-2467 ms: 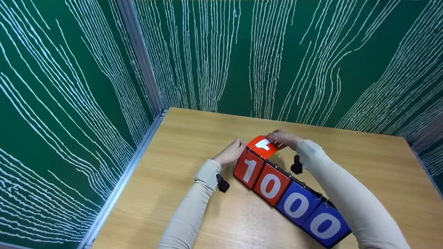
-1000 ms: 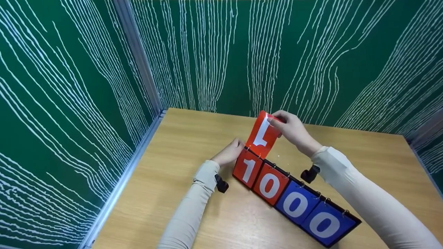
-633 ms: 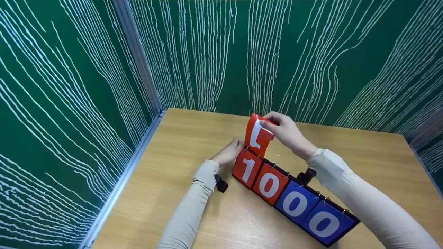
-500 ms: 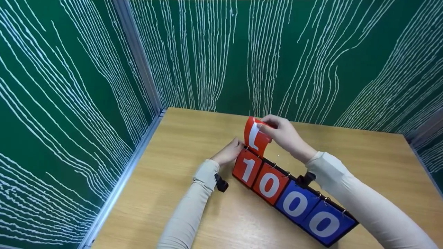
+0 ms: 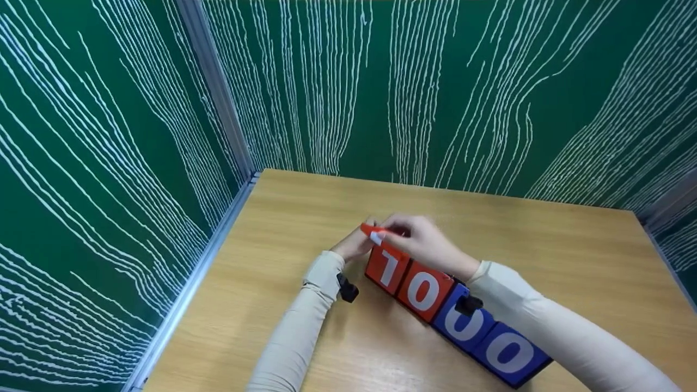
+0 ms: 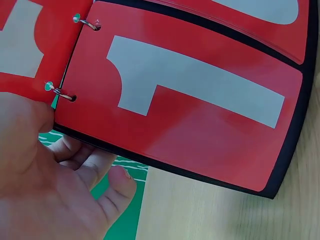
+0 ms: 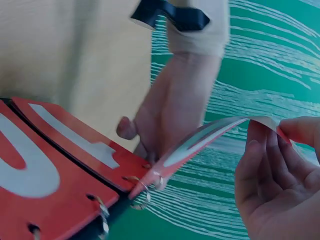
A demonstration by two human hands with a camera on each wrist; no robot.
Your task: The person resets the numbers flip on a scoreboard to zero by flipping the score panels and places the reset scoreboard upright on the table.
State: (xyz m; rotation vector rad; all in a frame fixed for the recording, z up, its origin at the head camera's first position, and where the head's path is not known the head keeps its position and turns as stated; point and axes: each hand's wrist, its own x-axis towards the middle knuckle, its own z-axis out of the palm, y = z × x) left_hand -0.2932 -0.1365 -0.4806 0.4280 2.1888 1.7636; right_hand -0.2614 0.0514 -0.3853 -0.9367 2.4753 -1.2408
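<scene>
A tabletop flip scoreboard [image 5: 454,321] stands slanted on the table, its front showing two red cards and two blue cards with white digits. At its upper left corner, my left hand [image 5: 354,244] grips the black backing, thumb in front by the rings and fingers behind in the left wrist view. My right hand [image 5: 422,242] pinches the free end of a lifted red number card [image 7: 200,142]. That card bends over the metal rings [image 7: 142,197] at the top, above the leftmost red card [image 6: 200,100] with a 1. My right hand covers part of the top edge in the head view.
The wooden table [image 5: 305,212] extends around the scoreboard. Green walls [image 5: 370,147] with white wavy lines rise behind and to the left, with a grey metal post [image 5: 220,81] in the corner. Black wrist cameras [image 5: 347,288] hang at both cuffs.
My right hand raised the red card upright, then brought it forward, down and left over the scoreboard's top. My left hand has stayed at the corner.
</scene>
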